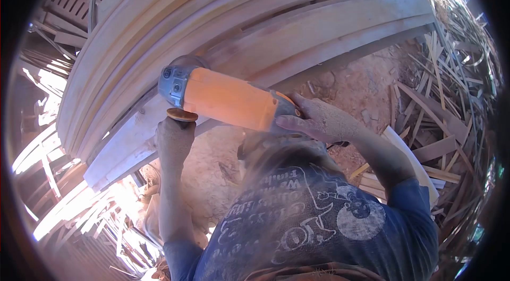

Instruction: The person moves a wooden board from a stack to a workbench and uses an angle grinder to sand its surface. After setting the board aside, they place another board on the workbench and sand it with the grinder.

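An orange power grinder (pixel 228 99) with a grey metal head lies across the middle of the view, its round disc against the curved wooden boards (pixel 297 26). My left hand (pixel 176 135) is closed round the side handle below the grinder's head. Around the rear of the body, at the right end, my right hand (pixel 319 120) is wrapped, thumb on the near side. Both hands look dusty. The disc is partly hidden behind the tool's head.
Wood strips and offcuts (pixel 441 148) are heaped at the right. More slats (pixel 95 217) lie at the lower left in bright light. Reddish dirt ground (pixel 350 87) shows below the boards. A slotted wooden panel (pixel 69 4) stands at the upper left.
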A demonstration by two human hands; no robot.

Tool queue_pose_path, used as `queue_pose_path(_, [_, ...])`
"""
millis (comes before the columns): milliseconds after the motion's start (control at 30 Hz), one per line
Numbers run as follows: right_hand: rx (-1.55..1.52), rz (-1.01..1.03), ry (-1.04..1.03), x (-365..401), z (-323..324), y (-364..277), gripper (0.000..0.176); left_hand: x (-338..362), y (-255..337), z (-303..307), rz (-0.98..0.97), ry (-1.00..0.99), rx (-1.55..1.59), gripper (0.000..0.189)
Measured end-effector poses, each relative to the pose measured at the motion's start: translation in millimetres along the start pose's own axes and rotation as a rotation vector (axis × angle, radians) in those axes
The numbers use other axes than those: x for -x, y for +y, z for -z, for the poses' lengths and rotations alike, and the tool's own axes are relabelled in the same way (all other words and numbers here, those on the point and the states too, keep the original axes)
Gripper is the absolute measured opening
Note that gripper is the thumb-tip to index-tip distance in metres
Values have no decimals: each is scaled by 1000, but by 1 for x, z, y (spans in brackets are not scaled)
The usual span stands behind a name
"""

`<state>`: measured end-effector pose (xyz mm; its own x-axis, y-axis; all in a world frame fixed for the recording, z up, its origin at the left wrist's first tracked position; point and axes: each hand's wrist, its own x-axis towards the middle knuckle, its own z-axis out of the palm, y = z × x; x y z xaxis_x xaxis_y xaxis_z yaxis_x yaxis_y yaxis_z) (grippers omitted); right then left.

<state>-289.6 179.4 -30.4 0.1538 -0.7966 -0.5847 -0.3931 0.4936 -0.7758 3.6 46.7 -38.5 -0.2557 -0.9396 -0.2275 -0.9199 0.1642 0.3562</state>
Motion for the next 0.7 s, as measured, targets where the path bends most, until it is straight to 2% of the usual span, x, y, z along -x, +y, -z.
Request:
queue_pose_path(67, [-102, -77, 101, 27, 19, 21, 70, -21, 30, -21, -138, -30, 68, 25])
queue_pose_path(100, [-212, -127, 149, 47, 30, 30, 69, -31, 62, -24, -161, -127, 118, 22])
queue_pose_path(167, [-347, -269, 267, 90, 55, 64, 66, -62, 113, -65, -337, -216, 191, 18])
queue_pose_path(233, [-500, -239, 410, 133, 79, 97, 57, -70, 201, -68, -536, -273, 17, 15])
queue_pose_path(267, [-504, -241, 520, 150, 88, 124, 51, -79, 233, -88, -620, -313, 117, 17])
queue_pose_path(300, [-506, -241, 630, 165, 96, 148, 47, -85, 270, -100, -701, -322, 33, 19])
queue_pose_path(333, [-579, -288, 691, 177, 105, 158, 47, -99, 300, -131, -782, -341, 81, 21])
queue_pose_path(367, [-656, -333, 754, 186, 110, 167, 47, -101, 334, -131, -808, -386, 103, 23])
queue_pose_path(467, [-817, -408, 874, 201, 121, 193, 49, -101, 414, -164, -880, -188, -41, 15])
queue_pose_path(500, [-838, -412, 885, 200, 122, 197, 50, -102, 430, -176, -884, -127, -83, 15])
queue_pose_path(600, [-856, -411, 873, 201, 115, 204, 51, -92, 430, -177, -913, -158, -122, 14])
queue_pose_path(700, [-773, -337, 803, 193, 89, 198, 51, -80, 362, -146, -886, -247, -70, 18])
